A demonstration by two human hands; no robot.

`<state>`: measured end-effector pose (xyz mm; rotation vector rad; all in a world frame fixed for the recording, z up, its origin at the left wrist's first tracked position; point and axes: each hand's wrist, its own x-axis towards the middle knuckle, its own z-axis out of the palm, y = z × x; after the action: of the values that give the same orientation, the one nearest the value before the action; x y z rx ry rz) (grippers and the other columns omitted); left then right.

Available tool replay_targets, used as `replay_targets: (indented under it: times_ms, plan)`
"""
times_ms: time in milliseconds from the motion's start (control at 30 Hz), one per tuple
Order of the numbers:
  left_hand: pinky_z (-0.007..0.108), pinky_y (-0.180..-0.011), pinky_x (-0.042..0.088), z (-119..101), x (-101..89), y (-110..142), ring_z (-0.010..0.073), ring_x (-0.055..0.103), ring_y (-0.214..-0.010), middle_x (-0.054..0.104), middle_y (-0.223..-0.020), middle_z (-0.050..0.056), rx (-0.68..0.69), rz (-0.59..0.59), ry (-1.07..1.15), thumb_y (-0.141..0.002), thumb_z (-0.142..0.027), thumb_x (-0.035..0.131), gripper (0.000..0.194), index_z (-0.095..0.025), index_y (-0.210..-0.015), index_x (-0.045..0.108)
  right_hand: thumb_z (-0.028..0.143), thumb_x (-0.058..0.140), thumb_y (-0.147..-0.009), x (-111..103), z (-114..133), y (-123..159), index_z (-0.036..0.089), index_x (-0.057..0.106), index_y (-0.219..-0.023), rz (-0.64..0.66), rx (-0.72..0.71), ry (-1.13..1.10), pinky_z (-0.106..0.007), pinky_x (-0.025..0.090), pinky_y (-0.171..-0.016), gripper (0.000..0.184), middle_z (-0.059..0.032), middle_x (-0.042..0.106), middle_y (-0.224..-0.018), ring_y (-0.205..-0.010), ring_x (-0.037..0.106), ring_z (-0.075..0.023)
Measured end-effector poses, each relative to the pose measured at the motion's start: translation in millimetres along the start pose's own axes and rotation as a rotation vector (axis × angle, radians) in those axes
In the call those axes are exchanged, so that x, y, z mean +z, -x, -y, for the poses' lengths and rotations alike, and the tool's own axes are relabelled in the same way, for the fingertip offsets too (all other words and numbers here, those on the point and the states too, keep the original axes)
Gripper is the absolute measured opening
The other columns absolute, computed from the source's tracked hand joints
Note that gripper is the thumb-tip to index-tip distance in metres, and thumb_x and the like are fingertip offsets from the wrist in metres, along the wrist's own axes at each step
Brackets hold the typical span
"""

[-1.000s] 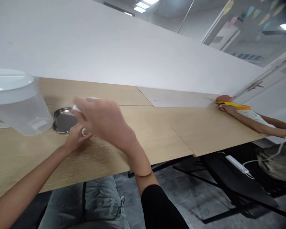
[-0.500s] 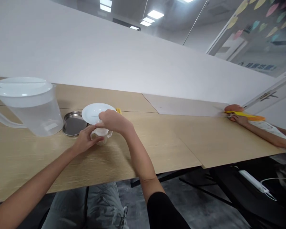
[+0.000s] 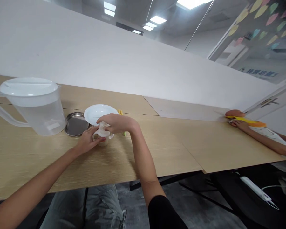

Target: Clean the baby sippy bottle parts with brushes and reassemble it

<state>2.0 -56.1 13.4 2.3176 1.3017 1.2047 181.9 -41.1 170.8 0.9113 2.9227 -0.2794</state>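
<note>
On the left part of the desk [image 3: 157, 143], a clear two-handled cup [image 3: 104, 132] is upright between the hands, the left hand [image 3: 87, 140] with its fingers closed on the left side, the right hand [image 3: 116, 123] gripping the top from above. Just beyond lies a white plate [image 3: 97, 111]. Left of them, a pitcher [image 3: 41, 111] bears a pale label [image 3: 53, 125], unreadable here; blue characters [image 3: 262, 72] at far right are too blurred to read.
</note>
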Motion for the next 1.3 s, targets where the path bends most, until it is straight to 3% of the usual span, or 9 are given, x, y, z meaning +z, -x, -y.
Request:
replay_targets:
  times_ms: [500, 1033, 1300]
  plan:
    - [0.038, -0.091, 0.048, 5.4, -1.0, -1.6, 0.0268, 0.063, -0.104, 0.068, -0.115, 0.011, -0.019, -0.008, 0.033, -0.082, -0.069, 0.052, 0.062, -0.018, -0.116, 0.060, 0.011, 0.061, -0.086, 4.7, -35.0, -17.7, 0.022, 0.066, -0.115, -0.088, -0.179, -0.356, -0.032, 0.049, -0.091, 0.032, -0.0053, 0.064, -0.125, -0.115, 0.058, -0.0193]
    - [0.039, -0.092, 0.048, 6.3, -1.4, -0.2, 0.0270, 0.061, -0.106, 0.067, -0.114, 0.010, 0.018, -0.006, -0.060, -0.085, -0.068, 0.048, 0.059, -0.019, -0.115, 0.061, 0.013, 0.063, -0.088, 1.6, -35.0, -15.4, 0.022, 0.065, -0.121, -0.035, -0.184, -0.361, -0.027, 0.047, -0.091, 0.035, -0.0055, 0.063, -0.130, -0.114, 0.058, -0.0162]
    - [0.037, -0.093, 0.047, 4.0, -0.7, 1.7, 0.0267, 0.060, -0.107, 0.066, -0.114, 0.011, 0.088, -0.003, -0.069, -0.087, -0.063, 0.049, 0.056, -0.017, -0.117, 0.060, 0.013, 0.062, -0.088, -1.1, -36.7, -11.1, 0.021, 0.066, -0.121, -0.024, -0.167, -0.400, -0.025, 0.048, -0.084, 0.034, -0.0057, 0.066, -0.124, -0.103, 0.062, -0.0143]
